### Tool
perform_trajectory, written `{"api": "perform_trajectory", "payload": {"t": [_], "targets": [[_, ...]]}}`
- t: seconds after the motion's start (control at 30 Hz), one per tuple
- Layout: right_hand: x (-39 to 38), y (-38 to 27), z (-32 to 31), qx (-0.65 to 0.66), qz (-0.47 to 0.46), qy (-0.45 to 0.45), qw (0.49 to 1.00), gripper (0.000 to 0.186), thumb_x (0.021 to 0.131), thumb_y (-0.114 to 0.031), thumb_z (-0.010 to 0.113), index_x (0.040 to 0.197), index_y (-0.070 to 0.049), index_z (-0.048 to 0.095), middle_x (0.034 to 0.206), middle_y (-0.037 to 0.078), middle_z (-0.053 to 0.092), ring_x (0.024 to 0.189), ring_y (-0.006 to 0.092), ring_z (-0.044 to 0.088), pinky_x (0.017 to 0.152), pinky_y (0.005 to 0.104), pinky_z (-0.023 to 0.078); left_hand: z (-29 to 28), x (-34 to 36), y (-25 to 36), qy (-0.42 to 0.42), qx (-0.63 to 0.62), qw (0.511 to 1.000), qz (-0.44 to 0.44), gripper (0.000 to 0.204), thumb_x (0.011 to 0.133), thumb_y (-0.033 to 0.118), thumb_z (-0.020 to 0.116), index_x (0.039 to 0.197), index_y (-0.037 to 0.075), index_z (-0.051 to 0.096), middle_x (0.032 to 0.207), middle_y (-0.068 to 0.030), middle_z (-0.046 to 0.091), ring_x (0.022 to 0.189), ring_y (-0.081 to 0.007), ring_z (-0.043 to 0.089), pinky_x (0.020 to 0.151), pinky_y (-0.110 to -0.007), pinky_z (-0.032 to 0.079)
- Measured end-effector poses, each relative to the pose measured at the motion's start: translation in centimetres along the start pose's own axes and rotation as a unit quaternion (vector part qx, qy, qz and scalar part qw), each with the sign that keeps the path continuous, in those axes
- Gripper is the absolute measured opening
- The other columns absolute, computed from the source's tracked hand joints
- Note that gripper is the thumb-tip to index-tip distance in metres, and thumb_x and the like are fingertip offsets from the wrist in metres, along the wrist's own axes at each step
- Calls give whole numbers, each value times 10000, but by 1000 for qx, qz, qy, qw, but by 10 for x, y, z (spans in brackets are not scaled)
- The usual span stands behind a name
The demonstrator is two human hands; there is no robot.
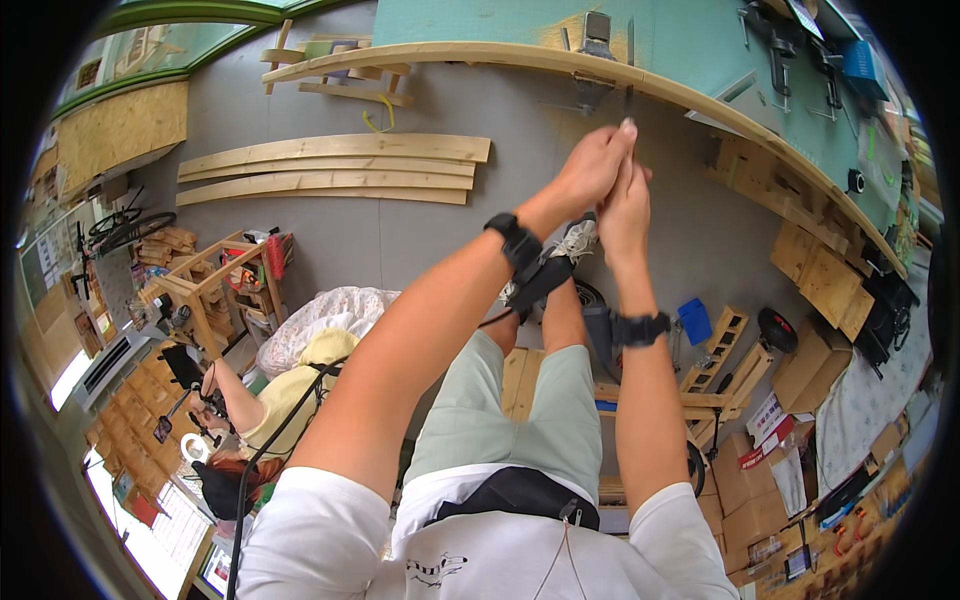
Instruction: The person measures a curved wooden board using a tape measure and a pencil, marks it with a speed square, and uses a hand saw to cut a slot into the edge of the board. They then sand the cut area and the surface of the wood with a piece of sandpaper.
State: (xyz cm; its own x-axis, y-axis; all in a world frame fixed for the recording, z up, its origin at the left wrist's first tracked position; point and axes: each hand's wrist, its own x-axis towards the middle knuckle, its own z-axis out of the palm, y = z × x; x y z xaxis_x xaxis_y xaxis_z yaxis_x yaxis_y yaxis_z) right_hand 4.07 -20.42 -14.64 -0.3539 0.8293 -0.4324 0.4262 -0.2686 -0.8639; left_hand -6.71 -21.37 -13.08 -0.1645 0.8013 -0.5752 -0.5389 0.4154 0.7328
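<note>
Fingers (628, 128) clasping thin tool (630, 102), cardboard boxes (745, 478), contents unclear

Ahead of the fingers (629, 130): 1 thin dark metal blade (629, 104), 1 grey metal vise (597, 30) and 1 long teal-topped bench (470, 22). Left of them: 3 long pale wooden planks (335, 150). Behind them: 2 black strapped wristbands (516, 245), 1 black waist bag (515, 497).
</note>
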Motion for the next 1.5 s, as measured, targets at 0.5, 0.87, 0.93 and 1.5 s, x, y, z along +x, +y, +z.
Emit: {"api": "perform_trajectory", "payload": {"t": [0.5,0.87,0.93,1.5], "targets": [[-23,15,0,-43,60,-12,997,603,1105,-511,363,1444,-42,533,991,214,706,846,319,692,742,413,526,-2,-11,-32,8,-6,1000,-19,470,1105,459,406,1036,15,544,941,-181,729,871,-206,689,780,-343,553],[-21,17,2,-23,13,10,1000,636,1097,-538,353,1438,-30,526,1130,289,693,1050,435,676,871,471,515,3,-11,-29,14,-8,1000,-26,479,1107,461,396,1040,10,543,928,-182,729,855,-230,692,836,-334,540],[-52,28,-5,-42,48,2,998,662,1096,-540,356,1434,11,500,1109,272,710,1022,421,699,862,446,534,7,-37,-50,7,22,1000,-8,485,1108,471,397,1039,15,547,954,-177,737,865,-210,673,835,-333,534],[-5,29,8,-14,12,12,1000,595,1101,-524,366,1175,9,619,877,214,706,785,364,675,718,457,505,-6,3,-25,22,36,998,-45,483,1108,467,390,1082,12,548,997,-189,735,917,-202,677,818,-338,542]]}}
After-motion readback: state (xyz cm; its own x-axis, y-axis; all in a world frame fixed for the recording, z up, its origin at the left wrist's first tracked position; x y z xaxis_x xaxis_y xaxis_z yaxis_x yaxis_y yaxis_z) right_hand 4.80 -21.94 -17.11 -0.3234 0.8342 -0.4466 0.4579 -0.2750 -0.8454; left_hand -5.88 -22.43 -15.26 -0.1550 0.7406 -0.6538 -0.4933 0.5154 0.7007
